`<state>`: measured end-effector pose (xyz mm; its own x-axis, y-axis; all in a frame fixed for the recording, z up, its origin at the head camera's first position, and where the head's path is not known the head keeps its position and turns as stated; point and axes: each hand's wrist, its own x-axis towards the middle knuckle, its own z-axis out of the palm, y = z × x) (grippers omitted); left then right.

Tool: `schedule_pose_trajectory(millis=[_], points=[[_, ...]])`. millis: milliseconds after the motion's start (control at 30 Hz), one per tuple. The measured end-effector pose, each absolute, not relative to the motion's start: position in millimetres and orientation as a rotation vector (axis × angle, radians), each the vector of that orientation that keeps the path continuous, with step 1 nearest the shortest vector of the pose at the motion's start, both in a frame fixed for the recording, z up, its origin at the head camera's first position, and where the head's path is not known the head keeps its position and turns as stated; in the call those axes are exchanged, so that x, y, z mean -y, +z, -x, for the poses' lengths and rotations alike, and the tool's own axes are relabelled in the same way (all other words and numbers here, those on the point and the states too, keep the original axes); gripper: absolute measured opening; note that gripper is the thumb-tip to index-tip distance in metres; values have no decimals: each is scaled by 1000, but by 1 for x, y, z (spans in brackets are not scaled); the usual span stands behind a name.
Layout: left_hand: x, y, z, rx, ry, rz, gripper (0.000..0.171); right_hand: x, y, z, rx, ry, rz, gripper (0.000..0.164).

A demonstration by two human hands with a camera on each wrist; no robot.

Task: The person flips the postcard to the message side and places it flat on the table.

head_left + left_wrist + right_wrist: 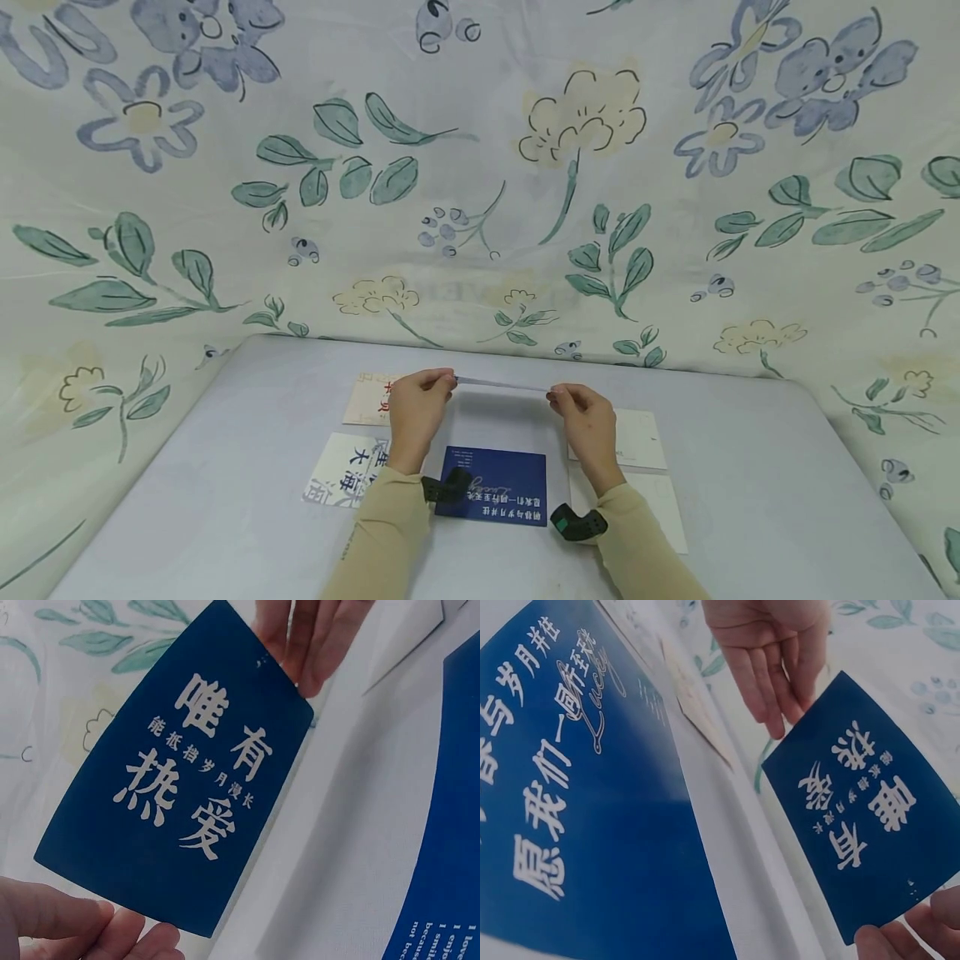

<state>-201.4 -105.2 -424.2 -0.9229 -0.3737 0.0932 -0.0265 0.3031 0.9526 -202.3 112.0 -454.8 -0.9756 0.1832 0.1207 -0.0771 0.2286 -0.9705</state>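
Observation:
A blue postcard (187,772) with large white Chinese characters is held up above the table, slightly bowed. From the head view the held postcard (502,384) shows almost edge-on as a thin strip. My left hand (418,412) pinches one short end between thumb and fingers, and my right hand (588,425) pinches the opposite end. In the right wrist view the same postcard (862,810) hangs between the two hands. Below it on the table lies another blue card (501,487) with white writing, partly covered by the left wrist's black strap.
To the left lie a cream card (365,400) with red characters and a white card (337,475) with blue characters. Two pale cards, a far one (637,437) and a near one (663,504), lie at right. A flowered cloth (480,167) hangs behind the white table (750,467).

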Motion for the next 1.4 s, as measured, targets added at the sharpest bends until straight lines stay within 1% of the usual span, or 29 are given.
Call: schedule_pose_trajectory(millis=[167, 300, 367, 433, 533, 600, 667, 733, 867, 967, 1067, 1133, 1200, 1333, 1400], points=[[106, -423, 202, 2251, -1703, -373, 17, -113, -453, 202, 2318, 1840, 128, 18], [108, -424, 202, 2243, -1720, -357, 19, -113, -452, 202, 2348, 1834, 149, 19], [111, -438, 209, 2241, -1692, -328, 21, -113, -452, 202, 2354, 1841, 150, 20], [116, -462, 221, 2241, -1651, -298, 25, -114, -452, 201, 2353, 1858, 142, 20], [123, -496, 239, 2226, -1615, -267, 24, -113, -451, 200, 2355, 1876, 144, 21], [126, -505, 244, 2217, -1621, -261, 22, -113, -450, 200, 2355, 1880, 149, 21], [126, -504, 244, 2216, -1630, -260, 21, -113, -450, 200, 2364, 1872, 158, 20], [127, -499, 241, 2228, -1618, -241, 25, -113, -449, 200, 2369, 1865, 159, 19], [120, -463, 221, 2258, -1622, -275, 24, -113, -450, 200, 2374, 1864, 153, 17], [115, -434, 205, 2261, -1665, -324, 17, -113, -451, 200, 2372, 1872, 148, 16], [115, -430, 203, 2262, -1699, -346, 16, -113, -450, 200, 2370, 1871, 148, 16], [116, -437, 208, 2262, -1705, -342, 16, -113, -450, 200, 2372, 1855, 147, 16], [120, -455, 219, 2280, -1682, -333, 17, -113, -450, 200, 2379, 1839, 157, 15], [128, -491, 240, 2284, -1653, -315, 14, -112, -452, 201, 2398, 1815, 180, 15], [130, -500, 244, 2285, -1662, -322, 14, -112, -453, 201, 2405, 1815, 196, 14]])
